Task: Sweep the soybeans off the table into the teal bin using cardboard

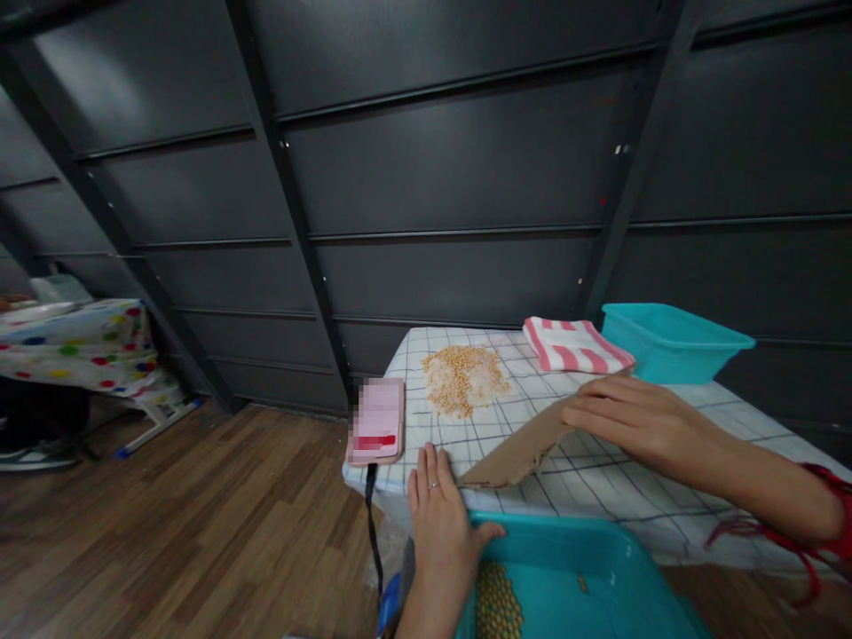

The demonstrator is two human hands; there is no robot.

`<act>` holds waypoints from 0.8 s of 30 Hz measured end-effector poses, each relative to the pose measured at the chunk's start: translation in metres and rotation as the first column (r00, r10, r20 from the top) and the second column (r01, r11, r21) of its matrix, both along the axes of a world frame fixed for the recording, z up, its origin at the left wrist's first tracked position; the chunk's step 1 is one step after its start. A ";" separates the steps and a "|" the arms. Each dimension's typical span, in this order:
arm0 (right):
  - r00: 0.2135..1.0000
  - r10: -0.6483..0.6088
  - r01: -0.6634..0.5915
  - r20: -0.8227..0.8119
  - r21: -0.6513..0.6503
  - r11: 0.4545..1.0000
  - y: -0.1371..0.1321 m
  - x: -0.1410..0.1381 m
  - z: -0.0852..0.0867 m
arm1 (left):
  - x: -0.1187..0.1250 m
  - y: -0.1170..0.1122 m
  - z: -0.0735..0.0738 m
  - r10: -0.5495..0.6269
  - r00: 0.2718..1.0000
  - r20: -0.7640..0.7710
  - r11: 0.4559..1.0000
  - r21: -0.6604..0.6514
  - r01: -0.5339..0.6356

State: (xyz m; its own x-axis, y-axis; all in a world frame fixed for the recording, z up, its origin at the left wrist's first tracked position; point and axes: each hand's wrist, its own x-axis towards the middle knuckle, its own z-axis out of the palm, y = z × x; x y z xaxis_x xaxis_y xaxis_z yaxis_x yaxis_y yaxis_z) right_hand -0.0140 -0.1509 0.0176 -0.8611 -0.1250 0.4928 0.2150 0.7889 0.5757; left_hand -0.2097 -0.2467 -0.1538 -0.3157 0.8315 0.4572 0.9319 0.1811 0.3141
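My right hand [632, 413] is closed on the upper end of a brown cardboard piece [523, 448]. The cardboard's lower end slants down to the table's front edge, near my left fingers. My left hand [439, 524] lies with fingers stretched out at that edge, its thumb apart over the rim of a teal basin [565, 532]. Inside the basin's left part is a heap of round beans [498, 603], with a loose bit farther right. Beyond my hands, yellowish beans mixed with white grains [462, 380] spread over the checked tablecloth [532, 404].
A phone in a pink case [378, 422] lies at the table's left edge, a black strap [373, 524] hanging below. At the back right are a folded pink-striped cloth [576, 344] and another teal basin [672, 342]. A dark panelled wall [453, 169] stands behind.
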 end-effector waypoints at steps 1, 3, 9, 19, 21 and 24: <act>1.000 0.011 -0.011 0.017 -0.013 1.000 0.000 0.000 0.000 | 0.000 0.000 -0.001 0.006 1.000 -0.012 1.000 0.004 -0.006; 0.999 0.030 -0.028 0.038 -0.048 0.998 0.002 0.005 0.002 | -0.001 0.000 -0.003 0.009 0.999 -0.037 1.000 0.014 -0.009; 0.998 0.041 -0.034 0.042 -0.137 0.990 0.014 0.030 0.005 | -0.001 0.002 -0.005 0.026 0.994 -0.109 1.000 -0.001 -0.027; 0.987 -0.149 0.154 -0.062 0.085 0.984 0.013 -0.005 -0.008 | -0.001 0.000 -0.002 0.011 0.995 -0.095 1.000 0.007 -0.010; 0.990 -0.141 0.143 -0.031 0.097 0.985 0.012 -0.016 -0.011 | -0.001 0.000 -0.003 0.008 0.995 -0.098 0.999 0.036 -0.004; 0.994 -0.109 0.106 0.022 0.102 0.989 0.013 -0.029 -0.013 | -0.001 0.001 -0.005 0.008 0.995 -0.102 0.997 0.075 0.000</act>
